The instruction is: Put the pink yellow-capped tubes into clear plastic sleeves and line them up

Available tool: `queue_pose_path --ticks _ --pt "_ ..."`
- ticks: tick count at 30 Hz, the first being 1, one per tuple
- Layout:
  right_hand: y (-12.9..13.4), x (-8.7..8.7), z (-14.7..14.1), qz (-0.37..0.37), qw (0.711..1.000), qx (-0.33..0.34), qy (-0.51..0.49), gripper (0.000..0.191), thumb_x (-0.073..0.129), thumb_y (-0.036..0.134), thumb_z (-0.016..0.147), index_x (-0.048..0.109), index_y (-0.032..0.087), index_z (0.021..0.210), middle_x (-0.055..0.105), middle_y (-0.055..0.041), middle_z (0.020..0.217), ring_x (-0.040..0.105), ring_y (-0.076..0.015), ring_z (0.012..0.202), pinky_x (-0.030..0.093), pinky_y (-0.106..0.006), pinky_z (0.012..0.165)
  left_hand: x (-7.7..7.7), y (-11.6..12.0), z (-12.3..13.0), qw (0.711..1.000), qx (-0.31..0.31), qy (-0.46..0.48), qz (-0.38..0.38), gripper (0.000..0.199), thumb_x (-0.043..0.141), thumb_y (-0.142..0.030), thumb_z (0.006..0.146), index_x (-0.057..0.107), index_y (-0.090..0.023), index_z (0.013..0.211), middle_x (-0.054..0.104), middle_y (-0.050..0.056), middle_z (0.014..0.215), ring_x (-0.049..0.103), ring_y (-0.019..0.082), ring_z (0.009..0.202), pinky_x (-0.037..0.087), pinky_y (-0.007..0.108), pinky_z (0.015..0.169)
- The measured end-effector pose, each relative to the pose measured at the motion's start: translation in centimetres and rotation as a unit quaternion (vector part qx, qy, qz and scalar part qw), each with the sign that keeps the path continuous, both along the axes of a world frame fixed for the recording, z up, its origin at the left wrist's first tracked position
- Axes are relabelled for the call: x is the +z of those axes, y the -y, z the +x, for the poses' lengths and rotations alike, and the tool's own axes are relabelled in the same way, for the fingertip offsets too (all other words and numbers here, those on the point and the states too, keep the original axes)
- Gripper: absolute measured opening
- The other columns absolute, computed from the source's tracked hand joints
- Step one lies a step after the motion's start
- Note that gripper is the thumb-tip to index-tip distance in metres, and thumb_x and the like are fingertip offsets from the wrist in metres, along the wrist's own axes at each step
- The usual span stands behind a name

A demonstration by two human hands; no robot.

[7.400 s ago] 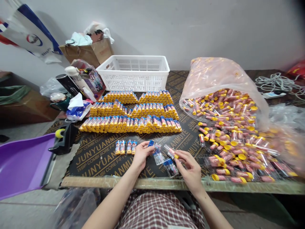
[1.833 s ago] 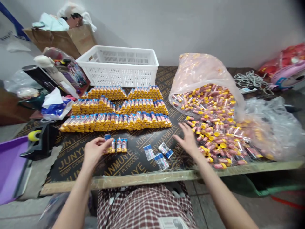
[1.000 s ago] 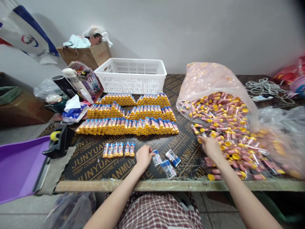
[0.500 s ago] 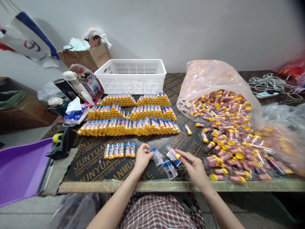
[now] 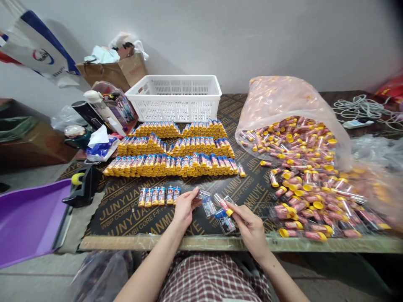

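My left hand (image 5: 186,208) pinches the corner of a clear printed film sleeve (image 5: 208,204) above the dark table. Between the thumb and fingers of my right hand (image 5: 251,226) is a clear tube with a yellow cap (image 5: 223,204) and pink contents, tilted beside the sleeve. More blue-printed sleeves (image 5: 227,223) lie on the table between the hands. Left of my left hand stands a short row of labelled tubes (image 5: 158,196). Behind it, many labelled tubes with yellow ends (image 5: 185,165) are stacked in rows. Unlabelled tubes (image 5: 302,197) are heaped at the right.
A white plastic basket (image 5: 176,107) stands at the back. Loose tubes spill from a large translucent bag (image 5: 283,94). On the left are a black tape dispenser (image 5: 86,187), a purple dustpan (image 5: 31,222), a tissue pack (image 5: 102,149) and bottles. A white cable (image 5: 365,107) lies far right.
The held tube and my right hand have moved left, closer to the sleeve in my left hand. A loose tube formerly right of the stacked rows now lies against their right end.
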State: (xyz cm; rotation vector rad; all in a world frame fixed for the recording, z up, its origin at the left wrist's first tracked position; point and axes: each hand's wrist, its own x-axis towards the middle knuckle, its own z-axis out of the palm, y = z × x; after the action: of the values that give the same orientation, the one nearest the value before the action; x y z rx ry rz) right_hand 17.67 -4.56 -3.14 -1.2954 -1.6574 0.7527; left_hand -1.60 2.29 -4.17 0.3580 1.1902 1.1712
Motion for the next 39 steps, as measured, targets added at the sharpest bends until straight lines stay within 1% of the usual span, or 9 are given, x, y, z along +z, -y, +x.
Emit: queue_pose_path --ticks 4,9,13,16,20,23,29,33,39 --pt "0.0 0.1 -0.3 0.032 0.999 0.023 0.018 0.036 0.044 0.017 0.09 0.056 0.032 0.121 0.066 -0.0031 0.102 0.058 -0.019 0.086 0.047 -0.034 0.076 0.0 0.1 0.0 1.0 0.002 -0.002 -0.001 0.036 0.083 -0.039 0.046 0.062 -0.011 0.057 0.061 0.0 0.056 0.054 0.008 0.051 0.05 0.024 0.057" --pt "-0.2 0.0 -0.8 0.049 0.995 0.074 0.052 0.04 0.041 0.013 0.09 0.055 0.033 0.123 0.066 -0.0027 0.096 0.058 -0.0192 0.085 0.048 -0.036 0.076 0.1 0.5 0.6 1.0 -0.004 -0.013 0.021 0.035 0.081 -0.039 0.051 0.062 -0.012 0.063 0.062 0.0 0.061 0.056 0.009 0.055 0.05 0.023 0.056" --pt "-0.4 -0.6 -0.8 0.065 0.992 0.085 0.065 0.045 0.041 0.011 0.089 0.049 0.034 0.127 0.065 -0.0028 0.098 0.059 -0.0185 0.088 0.049 -0.036 0.079 0.7 1.2 1.1 0.997 -0.063 0.018 0.046 0.036 0.081 -0.033 0.054 0.058 -0.014 0.076 0.064 -0.001 0.066 0.06 0.01 0.06 0.05 0.023 0.058" --pt "-0.6 -0.9 -0.7 0.076 0.993 0.064 0.069 0.052 0.049 0.011 0.084 0.043 0.032 0.132 0.059 -0.0056 0.112 0.056 -0.0206 0.101 0.047 -0.039 0.089 1.3 1.7 1.2 0.993 -0.105 0.025 0.053 0.046 0.082 -0.028 0.052 0.056 -0.016 0.087 0.066 0.0 0.069 0.061 0.011 0.059 0.051 0.024 0.059" --pt "-1.1 -0.6 -0.8 0.071 0.991 0.084 0.075 0.07 0.053 0.009 0.073 0.032 0.026 0.138 0.038 -0.0097 0.137 0.038 -0.0268 0.126 0.041 -0.045 0.099 1.9 2.4 1.3 0.972 -0.228 0.008 0.047 0.048 0.082 -0.03 0.052 0.06 -0.011 0.09 0.068 0.005 0.075 0.062 0.013 0.061 0.051 0.024 0.058" --pt "-1.3 -0.3 -0.9 0.063 0.987 0.131 0.069 0.079 0.051 0.008 0.066 0.027 0.024 0.139 0.029 -0.0095 0.144 0.028 -0.0287 0.133 0.035 -0.049 0.104 2.1 3.0 1.4 0.957 -0.285 0.006 0.051 0.04 0.077 -0.037 0.059 0.065 -0.008 0.084 0.067 0.006 0.072 0.061 0.012 0.059 0.05 0.024 0.058" --pt "-1.0 -0.6 -1.1 0.045 0.983 0.179 0.023 0.082 0.049 0.007 0.06 0.029 0.023 0.138 0.044 -0.0079 0.135 0.043 -0.0255 0.124 0.035 -0.045 0.106 2.2 3.5 1.5 0.944 -0.326 0.002 0.053 0.039 0.075 -0.039 0.062 0.067 -0.01 0.086 0.066 0.005 0.07 0.059 0.011 0.056 0.048 0.022 0.055" --pt "-0.9 -1.1 -1.1 0.026 0.986 0.167 -0.007 0.082 0.05 0.007 0.059 0.031 0.022 0.137 0.044 -0.0091 0.135 0.044 -0.0263 0.123 0.039 -0.043 0.103 2.1 3.5 1.3 0.942 -0.332 -0.005 0.047 0.04 0.075 -0.04 0.062 0.067 -0.01 0.088 0.067 0.005 0.071 0.059 0.01 0.054 0.048 0.022 0.054" --pt "-0.6 -1.4 -1.3 0.016 0.985 0.169 -0.029 0.085 0.05 0.005 0.059 0.027 0.024 0.138 0.042 -0.0087 0.136 0.044 -0.0259 0.124 0.037 -0.043 0.104 2.0 3.9 1.7 0.943 -0.328 -0.006 0.053 0.038 0.074 -0.039 0.063 0.066 -0.01 0.087 0.067 0.005 0.069 0.058 0.01 0.054 0.048 0.021 0.053"
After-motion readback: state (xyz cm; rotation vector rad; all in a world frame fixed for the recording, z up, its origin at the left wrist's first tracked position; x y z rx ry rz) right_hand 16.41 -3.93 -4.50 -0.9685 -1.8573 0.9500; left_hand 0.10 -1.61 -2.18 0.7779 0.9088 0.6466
